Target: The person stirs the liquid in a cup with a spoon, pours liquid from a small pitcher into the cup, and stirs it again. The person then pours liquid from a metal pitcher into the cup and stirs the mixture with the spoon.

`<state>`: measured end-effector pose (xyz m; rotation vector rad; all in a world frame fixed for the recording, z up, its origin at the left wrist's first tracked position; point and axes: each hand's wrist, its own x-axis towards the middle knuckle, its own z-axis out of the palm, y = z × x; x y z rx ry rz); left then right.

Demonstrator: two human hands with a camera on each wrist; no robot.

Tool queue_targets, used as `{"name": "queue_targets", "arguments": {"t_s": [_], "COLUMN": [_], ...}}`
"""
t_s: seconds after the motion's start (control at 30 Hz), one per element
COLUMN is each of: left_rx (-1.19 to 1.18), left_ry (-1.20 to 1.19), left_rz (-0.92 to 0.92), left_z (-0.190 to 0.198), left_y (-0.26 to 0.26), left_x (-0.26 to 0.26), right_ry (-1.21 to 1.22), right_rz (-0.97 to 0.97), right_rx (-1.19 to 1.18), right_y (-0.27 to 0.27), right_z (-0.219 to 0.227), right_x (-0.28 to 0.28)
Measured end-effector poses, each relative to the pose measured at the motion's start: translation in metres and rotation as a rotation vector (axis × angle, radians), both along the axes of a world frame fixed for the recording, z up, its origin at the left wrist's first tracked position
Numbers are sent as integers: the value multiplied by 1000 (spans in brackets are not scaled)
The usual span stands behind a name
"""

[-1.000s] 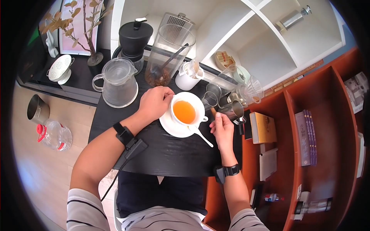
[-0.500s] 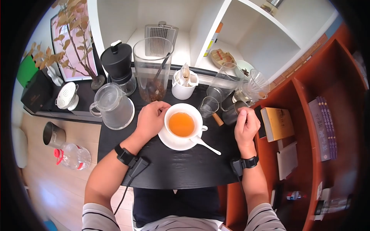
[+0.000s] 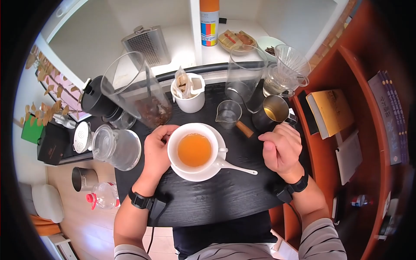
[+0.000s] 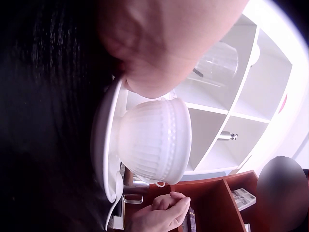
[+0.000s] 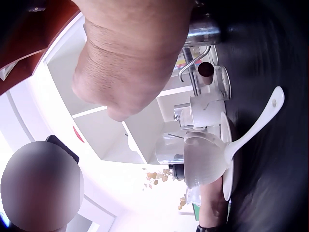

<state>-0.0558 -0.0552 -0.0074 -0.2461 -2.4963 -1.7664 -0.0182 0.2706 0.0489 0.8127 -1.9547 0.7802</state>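
A white cup of amber liquid stands on a white saucer. A white ceramic spoon leans on the saucer's right side, its handle reaching out to the right. My left hand holds the saucer's left edge, close beside the cup; its fingertips are partly hidden. In the left wrist view that hand covers the saucer's end. My right hand is loosely curled and holds nothing, just in front of a metal pitcher. Left of the pitcher is a small glass jug with a wooden handle.
Behind the cup are a white mug with a drip bag, tall glass cylinders and a glass dripper. At the left are a lidded glass pot and a black grinder. A red-brown shelf borders the right.
My right hand has moved right, away from the cup and spoon and past the jug's wooden handle, to the front of the pitcher. The left hand stays at the saucer. The head view has shifted.
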Motion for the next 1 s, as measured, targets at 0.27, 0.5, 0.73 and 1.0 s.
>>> {"name": "queue_targets", "arguments": {"t_s": [0.27,0.5,0.73,1.0], "left_rx": [41,54,80,52], "left_ry": [-33,-65,-48,-19], "left_rz": [-25,-19,-20,-39], "left_z": [5,4,3,3], "left_y": [1,0,0,-1], "left_x": [2,1,2,2], "right_ry": [-77,-103,-89,-107], "right_rz": [86,186,195,140], "right_rx": [35,33,43,35], "right_y": [3,-4,-9,-10], "right_z": [4,3,-2,1], "right_x": [4,10,8,9]}}
